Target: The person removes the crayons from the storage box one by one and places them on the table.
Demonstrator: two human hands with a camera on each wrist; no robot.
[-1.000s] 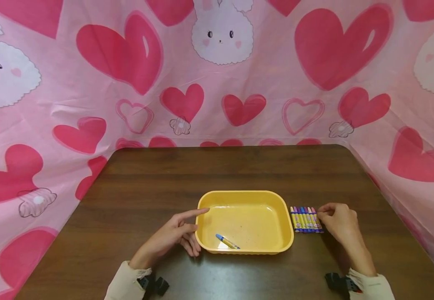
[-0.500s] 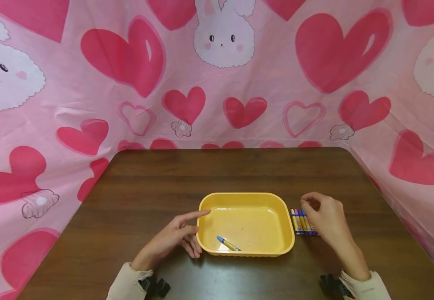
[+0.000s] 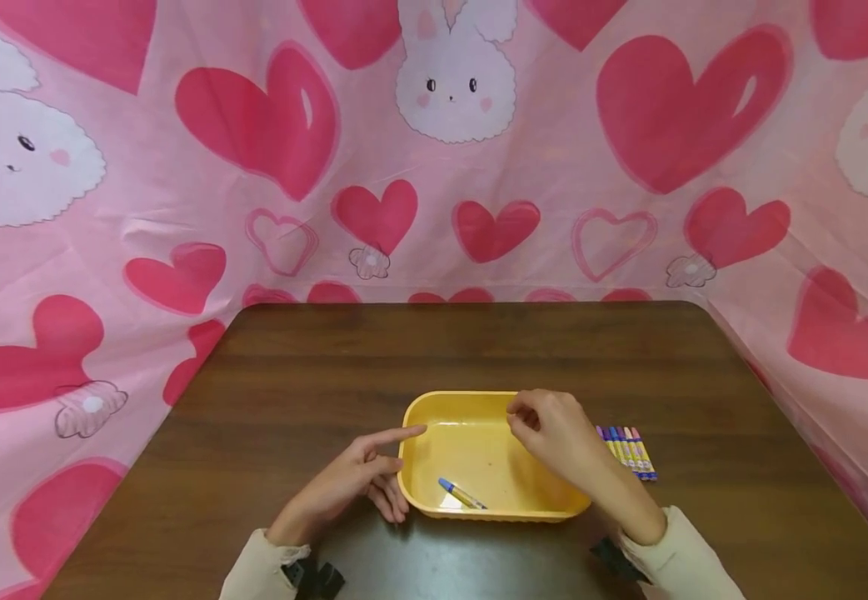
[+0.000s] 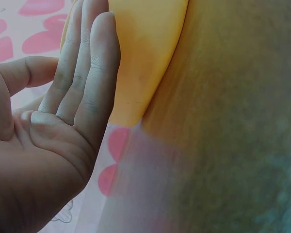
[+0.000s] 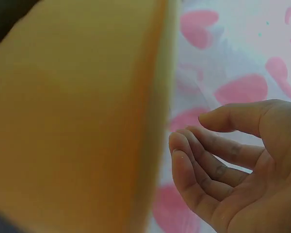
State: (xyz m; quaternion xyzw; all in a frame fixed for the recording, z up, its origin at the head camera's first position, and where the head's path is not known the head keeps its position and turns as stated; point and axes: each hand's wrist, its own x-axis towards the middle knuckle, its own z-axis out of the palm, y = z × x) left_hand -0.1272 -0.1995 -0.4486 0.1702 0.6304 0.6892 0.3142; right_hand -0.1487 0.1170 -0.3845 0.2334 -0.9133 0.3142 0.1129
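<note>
A yellow plastic tray (image 3: 471,514) stands on the table, and one blue-tipped crayon (image 3: 462,493) lies in its near left corner. At the tray's left wall is my left hand (image 3: 359,479); its index finger points over the rim and the thumb tip is at the side. The left wrist view shows that palm with its fingers straight. My right hand (image 3: 554,433) is over the tray's right part, fingers loosely curved. In the right wrist view a gap separates thumb and index fingertip, and nothing shows between them. Right of the tray lies a row of crayons (image 3: 629,450), its left end hidden by the right forearm.
The dark brown wooden table (image 3: 314,358) carries the tray and crayons. Behind and beside it hangs a pink cloth (image 3: 419,125) printed with hearts and rabbits. A black strap (image 3: 617,558) sits at the right wrist.
My right hand has moved left from the right end of the crayon row, passing above it, to over the tray. My left hand stays at the tray's side. The head view has shifted slightly.
</note>
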